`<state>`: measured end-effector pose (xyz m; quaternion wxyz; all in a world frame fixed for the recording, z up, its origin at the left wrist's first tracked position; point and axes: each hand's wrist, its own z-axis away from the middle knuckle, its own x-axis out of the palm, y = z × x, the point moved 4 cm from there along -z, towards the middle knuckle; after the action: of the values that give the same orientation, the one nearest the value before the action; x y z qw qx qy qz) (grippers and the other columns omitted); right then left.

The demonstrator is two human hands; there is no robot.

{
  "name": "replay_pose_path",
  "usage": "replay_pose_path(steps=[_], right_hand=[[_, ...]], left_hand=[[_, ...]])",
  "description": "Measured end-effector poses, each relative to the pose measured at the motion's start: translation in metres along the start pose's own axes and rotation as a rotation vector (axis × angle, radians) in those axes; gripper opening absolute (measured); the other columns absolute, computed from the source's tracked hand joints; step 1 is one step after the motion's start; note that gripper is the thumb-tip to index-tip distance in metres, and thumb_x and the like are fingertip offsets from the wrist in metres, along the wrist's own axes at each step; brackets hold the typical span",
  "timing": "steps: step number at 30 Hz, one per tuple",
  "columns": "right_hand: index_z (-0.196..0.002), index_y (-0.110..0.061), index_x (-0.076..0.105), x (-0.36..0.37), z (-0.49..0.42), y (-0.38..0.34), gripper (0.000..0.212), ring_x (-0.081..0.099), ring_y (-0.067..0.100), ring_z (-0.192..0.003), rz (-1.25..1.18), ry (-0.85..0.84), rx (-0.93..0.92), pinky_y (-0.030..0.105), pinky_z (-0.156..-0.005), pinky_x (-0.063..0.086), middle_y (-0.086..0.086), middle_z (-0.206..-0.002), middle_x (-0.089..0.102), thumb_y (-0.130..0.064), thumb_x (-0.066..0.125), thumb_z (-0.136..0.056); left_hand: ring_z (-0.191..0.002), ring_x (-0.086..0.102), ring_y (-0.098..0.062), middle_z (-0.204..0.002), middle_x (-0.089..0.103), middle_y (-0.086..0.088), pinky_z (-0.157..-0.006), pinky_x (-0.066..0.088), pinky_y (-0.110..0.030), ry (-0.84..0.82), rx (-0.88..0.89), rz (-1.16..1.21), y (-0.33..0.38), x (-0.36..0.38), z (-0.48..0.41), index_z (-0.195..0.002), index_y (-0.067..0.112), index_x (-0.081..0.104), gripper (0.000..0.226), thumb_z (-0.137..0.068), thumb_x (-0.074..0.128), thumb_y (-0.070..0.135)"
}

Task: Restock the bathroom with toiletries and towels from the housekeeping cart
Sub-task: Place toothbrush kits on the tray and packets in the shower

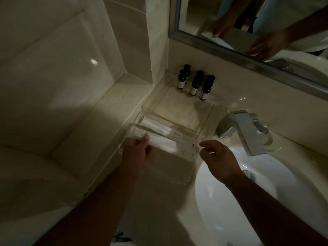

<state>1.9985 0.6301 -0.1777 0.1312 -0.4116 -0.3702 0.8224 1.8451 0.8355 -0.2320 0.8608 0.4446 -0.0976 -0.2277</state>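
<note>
The left hand (136, 151) reaches over the countertop's (301, 142) left part into the near clear tray (159, 173), thumb and curled fingers pinching the left end of a white packet (165, 144) that lies across the tray's far side with other white packets. The right hand (219, 157) hangs at that tray's right rim, above the white basin's (248, 201) left edge, fingers loosely curled, thumb and forefinger slightly apart; whether they grip the clear rim I cannot tell. Behind the basin stands a chrome faucet (246, 132). A second clear tray (177, 105) lies farther back, four dark bottles (195, 82) upright at its far edge, by the countertop's back edge below the mirror (230, 18).
</note>
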Motion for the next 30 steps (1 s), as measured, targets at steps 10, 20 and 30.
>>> replay_pose_path(steps=[10,20,30], right_hand=[[-0.111,-0.026,0.069,0.001,-0.019,0.007,0.018,0.059,-0.006,-0.087,-0.028,0.001,0.031,0.009,-0.072,0.04,-0.011,-0.101,0.068,-0.022,0.063,-0.095],[-0.111,-0.024,0.069,0.004,-0.023,0.0,0.018,0.06,-0.003,-0.085,-0.053,-0.021,0.026,0.01,-0.067,0.041,-0.008,-0.1,0.069,-0.019,0.063,-0.094],[-0.108,-0.021,0.07,-0.008,-0.003,-0.018,0.017,0.058,-0.002,-0.084,-0.01,-0.026,-0.003,0.007,-0.07,0.039,-0.01,-0.094,0.066,-0.017,0.066,-0.092]], left_hand=[[-0.067,0.063,-0.018,-0.078,0.067,-0.008,-0.053,0.046,-0.024,0.127,-0.026,-0.287,-0.013,0.012,-0.042,-0.093,-0.001,0.068,0.036,-0.093,0.067,0.035],[-0.07,0.069,-0.026,-0.07,0.068,-0.007,-0.053,0.048,-0.028,0.128,0.05,-0.669,-0.003,0.019,-0.045,-0.081,-0.003,0.07,0.048,-0.091,0.068,0.043],[-0.08,0.068,-0.024,-0.086,0.073,-0.012,-0.064,0.044,-0.028,0.022,0.121,-0.952,0.019,0.013,-0.021,-0.094,0.004,0.074,0.052,-0.091,0.062,0.054]])
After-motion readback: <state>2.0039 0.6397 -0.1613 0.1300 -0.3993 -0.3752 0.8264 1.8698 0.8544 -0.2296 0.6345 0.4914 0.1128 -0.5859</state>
